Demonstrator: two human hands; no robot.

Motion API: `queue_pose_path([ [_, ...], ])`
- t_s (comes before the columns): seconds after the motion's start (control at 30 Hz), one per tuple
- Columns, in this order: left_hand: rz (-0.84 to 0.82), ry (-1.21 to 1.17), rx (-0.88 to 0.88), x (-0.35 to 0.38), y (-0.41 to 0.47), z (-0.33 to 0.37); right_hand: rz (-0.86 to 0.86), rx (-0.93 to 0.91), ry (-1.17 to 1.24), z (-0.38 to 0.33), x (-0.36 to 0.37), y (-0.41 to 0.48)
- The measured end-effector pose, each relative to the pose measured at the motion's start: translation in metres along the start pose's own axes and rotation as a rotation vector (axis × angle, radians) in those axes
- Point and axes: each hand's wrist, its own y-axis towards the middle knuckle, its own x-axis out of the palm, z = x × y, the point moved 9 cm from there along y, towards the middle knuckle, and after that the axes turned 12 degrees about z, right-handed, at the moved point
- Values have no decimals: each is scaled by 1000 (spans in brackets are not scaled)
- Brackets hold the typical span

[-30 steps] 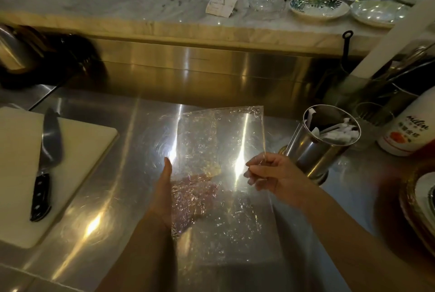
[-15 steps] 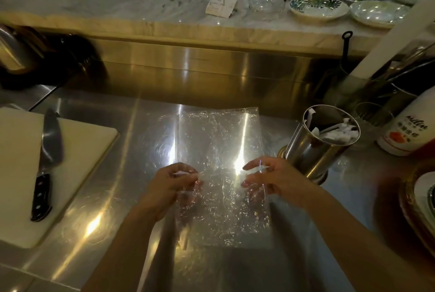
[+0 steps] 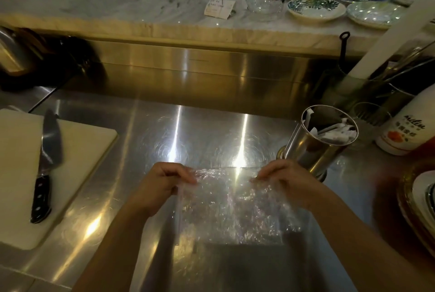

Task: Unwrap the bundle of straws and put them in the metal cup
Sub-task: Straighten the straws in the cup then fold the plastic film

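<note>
Both hands pinch the top edge of the clear wrap (image 3: 235, 207) over the steel counter (image 3: 188, 131): left hand (image 3: 162, 188) at its left corner, right hand (image 3: 286, 182) at its right. Cup (image 3: 315, 143), holding wrapped straws (image 3: 336, 132), stands just beyond the right hand.

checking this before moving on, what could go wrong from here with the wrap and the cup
The metal cup stands tilted just beside the right hand; a nudge might tip it. The clear plastic wrap, pinched by the left hand too, is nearly invisible on the steel counter and could be left behind.
</note>
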Motion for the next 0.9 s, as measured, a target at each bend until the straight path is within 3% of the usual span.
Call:
queue_pose_path([
  [0.17, -36, 29, -62, -2, -2, -14, 30, -1, 7, -3, 0, 1],
  [0.27, -101, 67, -138, -4, -5, -24, 73, 29, -131, -4, -2, 0],
  [0.33, -96, 91, -196, -5, -6, -30, 15, -36, -299, -9, 3, -2],
  [0.4, 10, 156, -168, -9, -2, -27, -82, -93, -441, -12, 15, -6],
  [0.47, 16, 127, -125, 4, -1, -20, -212, -83, -456, -13, 34, -11],
  [0.6, -366, 135, -205, 67, -18, -33, -349, -125, -604, -22, 60, -12],
  [0.67, -430, 197, -150, 82, -22, -38, -314, -193, -722, -28, 62, -7],
  [0.8, -187, 101, -87, 63, -12, -35, -20, -280, -774, -35, 37, 13],
  [0.9, 20, -84, -144, 40, -5, -40, 129, -112, -482, -23, 15, 21],
])
